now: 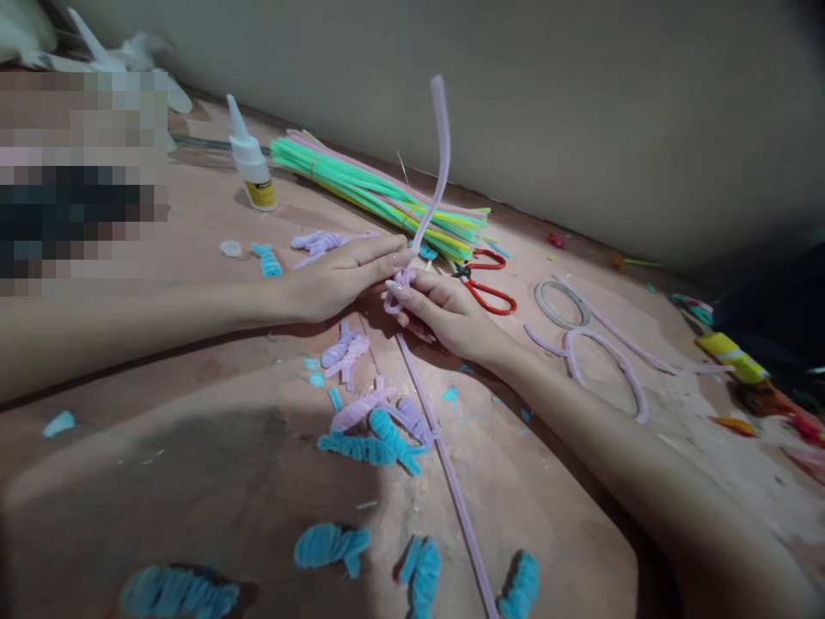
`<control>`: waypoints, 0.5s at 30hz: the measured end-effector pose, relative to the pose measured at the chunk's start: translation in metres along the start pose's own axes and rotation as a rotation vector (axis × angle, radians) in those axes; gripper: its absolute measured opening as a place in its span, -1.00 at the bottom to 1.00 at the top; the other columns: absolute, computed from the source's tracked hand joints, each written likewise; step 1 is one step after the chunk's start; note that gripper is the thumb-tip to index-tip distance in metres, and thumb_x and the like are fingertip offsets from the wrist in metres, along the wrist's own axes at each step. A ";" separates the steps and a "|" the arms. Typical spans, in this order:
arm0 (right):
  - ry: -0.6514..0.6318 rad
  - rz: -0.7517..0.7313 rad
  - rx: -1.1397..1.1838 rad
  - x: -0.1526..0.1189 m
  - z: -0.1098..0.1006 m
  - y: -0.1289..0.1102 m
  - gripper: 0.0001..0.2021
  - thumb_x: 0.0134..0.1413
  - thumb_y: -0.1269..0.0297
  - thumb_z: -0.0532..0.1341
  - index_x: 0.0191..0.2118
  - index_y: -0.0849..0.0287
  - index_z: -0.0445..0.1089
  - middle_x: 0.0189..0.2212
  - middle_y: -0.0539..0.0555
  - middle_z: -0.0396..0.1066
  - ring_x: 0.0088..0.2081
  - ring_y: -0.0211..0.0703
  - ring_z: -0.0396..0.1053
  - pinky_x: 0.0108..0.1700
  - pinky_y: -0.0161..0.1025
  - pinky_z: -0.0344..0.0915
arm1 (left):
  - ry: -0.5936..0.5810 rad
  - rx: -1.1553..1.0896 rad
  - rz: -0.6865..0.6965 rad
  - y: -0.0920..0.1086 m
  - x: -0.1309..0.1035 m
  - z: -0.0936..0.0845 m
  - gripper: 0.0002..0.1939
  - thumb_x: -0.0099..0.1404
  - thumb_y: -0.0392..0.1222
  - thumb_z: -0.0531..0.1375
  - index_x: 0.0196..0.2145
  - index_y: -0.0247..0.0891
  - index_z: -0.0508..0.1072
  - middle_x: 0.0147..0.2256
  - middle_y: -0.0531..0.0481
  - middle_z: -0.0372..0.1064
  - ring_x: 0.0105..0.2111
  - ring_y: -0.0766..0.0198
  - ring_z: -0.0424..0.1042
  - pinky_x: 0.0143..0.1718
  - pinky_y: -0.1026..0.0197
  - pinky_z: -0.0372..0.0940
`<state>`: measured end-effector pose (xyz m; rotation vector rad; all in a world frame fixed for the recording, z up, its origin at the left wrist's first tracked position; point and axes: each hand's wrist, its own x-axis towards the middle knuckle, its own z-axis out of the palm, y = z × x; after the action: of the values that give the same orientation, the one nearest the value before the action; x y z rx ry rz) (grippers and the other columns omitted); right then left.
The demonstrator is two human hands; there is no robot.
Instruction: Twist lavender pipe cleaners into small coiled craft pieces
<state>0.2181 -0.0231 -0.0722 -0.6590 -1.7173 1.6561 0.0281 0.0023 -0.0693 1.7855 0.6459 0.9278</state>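
A lilac pipe cleaner [443, 155] is pinched between both hands in the middle of the view. One end rises in a curve above the fingers, and a small twisted loop shows at the fingertips. My left hand [348, 271] closes on it from the left, thumb and fingers together. From the right, my right hand [442, 314] pinches the looped part. Another straight lilac pipe cleaner [455, 490] runs down the table from below the hands. Wound lilac fish shapes [348, 352] and blue ones [374, 443] lie beneath the hands.
Behind the hands lie a bundle of green, yellow and pink pipe cleaners [380, 189] and red-handled scissors [493, 297]. A glue bottle [254, 168] stands at the back left. To the right are a tape ring [560, 305], bent lilac pipe cleaners [609, 344] and a yellow packet [735, 357].
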 end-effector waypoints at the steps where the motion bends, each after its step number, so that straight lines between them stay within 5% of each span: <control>1: 0.002 -0.008 -0.017 0.000 0.000 0.000 -0.64 0.36 -0.01 0.27 -0.23 0.23 0.35 -0.51 -0.13 0.25 -0.64 -0.51 0.07 -0.65 -0.46 -0.02 | -0.005 0.043 0.015 0.001 0.001 -0.001 -0.58 0.48 0.17 0.15 -0.35 -0.24 0.33 -0.41 0.04 0.25 -0.41 0.32 0.27 -0.36 0.27 0.27; 10: -0.028 0.007 -0.003 0.000 -0.001 -0.001 -0.66 0.34 0.00 0.30 -0.21 0.24 0.39 -0.50 -0.13 0.27 -0.63 -0.52 0.11 -0.66 -0.49 0.01 | -0.071 0.263 0.118 0.006 0.002 -0.006 -0.58 0.54 0.10 0.05 -0.40 -0.22 0.30 -0.43 0.05 0.19 -0.41 0.29 0.24 -0.31 0.22 0.23; 15: -0.034 0.042 0.116 -0.001 0.000 0.001 -0.71 0.34 0.07 0.31 -0.18 0.25 0.43 -0.54 -0.15 0.27 -0.67 -0.52 0.07 -0.68 -0.46 -0.03 | -0.067 0.090 -0.013 0.006 -0.001 -0.002 -0.61 0.50 0.08 0.11 -0.40 -0.21 0.28 -0.43 0.05 0.21 -0.47 0.33 0.23 -0.43 0.25 0.21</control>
<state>0.2184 -0.0241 -0.0738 -0.6189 -1.6262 1.7904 0.0261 0.0005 -0.0634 1.8813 0.6646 0.8387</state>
